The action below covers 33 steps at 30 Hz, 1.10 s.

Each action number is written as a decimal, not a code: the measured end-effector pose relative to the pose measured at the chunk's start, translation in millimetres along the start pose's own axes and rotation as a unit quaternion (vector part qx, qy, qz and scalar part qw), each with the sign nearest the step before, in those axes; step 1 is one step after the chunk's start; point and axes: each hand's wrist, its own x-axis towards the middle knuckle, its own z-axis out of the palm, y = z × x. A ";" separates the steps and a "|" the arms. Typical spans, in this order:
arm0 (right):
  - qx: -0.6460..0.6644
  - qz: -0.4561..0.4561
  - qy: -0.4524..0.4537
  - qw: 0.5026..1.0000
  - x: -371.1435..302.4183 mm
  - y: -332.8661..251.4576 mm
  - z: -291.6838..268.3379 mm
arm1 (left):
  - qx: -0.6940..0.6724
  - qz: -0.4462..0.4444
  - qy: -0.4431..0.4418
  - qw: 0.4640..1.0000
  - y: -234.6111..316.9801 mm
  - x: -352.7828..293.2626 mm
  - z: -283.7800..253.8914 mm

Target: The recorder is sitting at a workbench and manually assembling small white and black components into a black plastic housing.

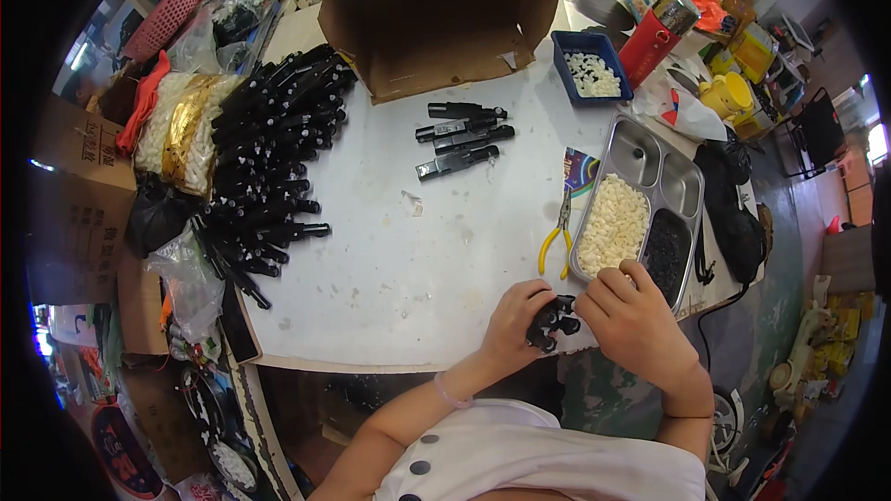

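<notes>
Gripping a black part [548, 327] at the near edge of the white table [371, 306]

In the head view, my left hand [510, 322] is clasping it; my right hand [636, 317] is arching close beside, fingers [613, 286] bent, whether pinching anything I cannot tell. A steel tray [638, 150] and an open carton [436, 56] are resting on the table; a green floor [784, 223] is showing at right.
</notes>
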 end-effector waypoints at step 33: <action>0.055 0.207 0.120 0.970 -15.7 71.6 87.2 | -0.022 -0.048 0.029 0.998 -5.0 -9.9 3.2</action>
